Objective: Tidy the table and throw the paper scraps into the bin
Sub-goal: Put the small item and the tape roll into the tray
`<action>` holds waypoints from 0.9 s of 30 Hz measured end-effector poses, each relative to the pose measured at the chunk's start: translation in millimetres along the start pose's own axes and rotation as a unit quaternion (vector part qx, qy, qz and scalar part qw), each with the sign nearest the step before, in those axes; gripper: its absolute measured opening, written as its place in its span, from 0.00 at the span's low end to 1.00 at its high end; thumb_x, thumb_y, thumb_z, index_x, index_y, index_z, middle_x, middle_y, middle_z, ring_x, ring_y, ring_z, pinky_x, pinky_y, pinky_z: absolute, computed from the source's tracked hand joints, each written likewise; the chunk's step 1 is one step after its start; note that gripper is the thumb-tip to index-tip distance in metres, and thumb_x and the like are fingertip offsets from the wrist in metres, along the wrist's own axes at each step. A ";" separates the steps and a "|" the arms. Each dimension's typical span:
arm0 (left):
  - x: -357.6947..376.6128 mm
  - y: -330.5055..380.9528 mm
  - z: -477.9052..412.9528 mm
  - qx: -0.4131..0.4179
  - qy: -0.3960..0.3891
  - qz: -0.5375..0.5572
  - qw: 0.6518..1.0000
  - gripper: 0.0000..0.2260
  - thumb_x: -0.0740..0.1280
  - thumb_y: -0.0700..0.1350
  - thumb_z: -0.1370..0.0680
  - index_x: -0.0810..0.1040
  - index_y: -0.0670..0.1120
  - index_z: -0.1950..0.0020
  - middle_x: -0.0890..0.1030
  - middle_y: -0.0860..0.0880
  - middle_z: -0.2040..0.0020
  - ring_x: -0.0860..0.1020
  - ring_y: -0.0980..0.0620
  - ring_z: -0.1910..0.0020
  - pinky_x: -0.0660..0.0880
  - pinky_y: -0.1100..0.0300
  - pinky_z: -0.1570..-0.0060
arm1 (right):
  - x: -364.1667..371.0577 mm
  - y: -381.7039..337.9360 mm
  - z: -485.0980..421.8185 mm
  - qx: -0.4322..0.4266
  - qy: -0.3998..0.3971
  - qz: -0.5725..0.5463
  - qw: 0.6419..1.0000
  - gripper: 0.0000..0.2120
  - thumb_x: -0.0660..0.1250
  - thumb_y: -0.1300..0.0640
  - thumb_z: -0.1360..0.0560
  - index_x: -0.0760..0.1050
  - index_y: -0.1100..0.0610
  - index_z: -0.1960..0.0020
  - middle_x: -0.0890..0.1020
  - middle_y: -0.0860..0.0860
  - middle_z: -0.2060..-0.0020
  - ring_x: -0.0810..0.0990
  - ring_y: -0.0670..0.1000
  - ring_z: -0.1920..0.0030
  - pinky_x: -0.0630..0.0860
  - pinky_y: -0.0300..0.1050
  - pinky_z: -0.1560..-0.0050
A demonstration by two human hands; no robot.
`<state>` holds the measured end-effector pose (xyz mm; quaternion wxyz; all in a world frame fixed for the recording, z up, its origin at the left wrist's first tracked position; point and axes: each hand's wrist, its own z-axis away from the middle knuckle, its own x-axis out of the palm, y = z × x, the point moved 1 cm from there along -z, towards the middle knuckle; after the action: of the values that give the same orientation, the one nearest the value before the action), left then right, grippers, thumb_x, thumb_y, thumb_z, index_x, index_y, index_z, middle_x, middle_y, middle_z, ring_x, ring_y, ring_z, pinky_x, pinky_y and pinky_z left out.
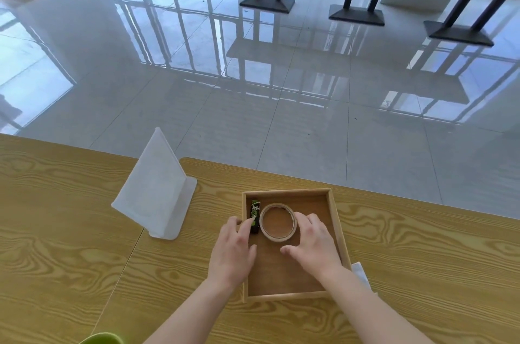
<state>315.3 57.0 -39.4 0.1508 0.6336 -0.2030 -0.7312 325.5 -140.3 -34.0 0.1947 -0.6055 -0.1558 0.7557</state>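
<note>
Tan tape roll (pixel 277 238) lies flat in wooden tray (pixel 338 226), between hands. Right hand (pixel 315 242) loose, fingertips touching roll; left hand (pixel 233 248) relaxed, fingertip on green-black packet (pixel 255 212).

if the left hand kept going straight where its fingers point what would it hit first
The black and green packet in the wooden tray: the left hand points its fingers at it, and one fingertip seems to touch it, though depth is unclear.
</note>
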 end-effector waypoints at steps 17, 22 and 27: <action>0.7 -5.6 6.8 -0.026 0.022 0.055 0.998 0.29 0.69 0.41 0.23 0.63 0.46 0.23 0.70 0.51 0.28 0.71 0.53 0.31 0.68 0.62 0.33 | 12.6 -18.4 -19.9 0.000 0.020 0.000 1.000 0.32 0.71 0.52 0.25 0.62 0.54 0.26 0.71 0.52 0.38 0.71 0.53 0.40 0.71 0.45 0.39; -0.3 -5.1 5.8 -0.043 0.028 0.087 0.995 0.29 0.69 0.42 0.23 0.63 0.47 0.23 0.73 0.52 0.30 0.74 0.53 0.34 0.72 0.61 0.36 | -1.5 -2.4 -8.7 0.011 0.036 -0.049 0.998 0.30 0.70 0.52 0.25 0.64 0.54 0.26 0.74 0.52 0.39 0.73 0.53 0.38 0.73 0.47 0.38; 2.8 -3.7 13.6 -0.113 0.012 0.120 0.986 0.33 0.69 0.48 0.23 0.60 0.46 0.22 0.76 0.48 0.36 0.76 0.51 0.39 0.74 0.59 0.40 | -32.5 29.1 14.6 0.048 0.142 -0.035 0.988 0.18 0.70 0.58 0.24 0.76 0.57 0.35 0.80 0.52 0.46 0.77 0.54 0.43 0.76 0.50 0.44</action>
<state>301.5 60.3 -42.1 0.3109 0.5920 -0.1918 -0.7184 314.3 -181.5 -16.7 0.2702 -0.6910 -0.1116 0.6611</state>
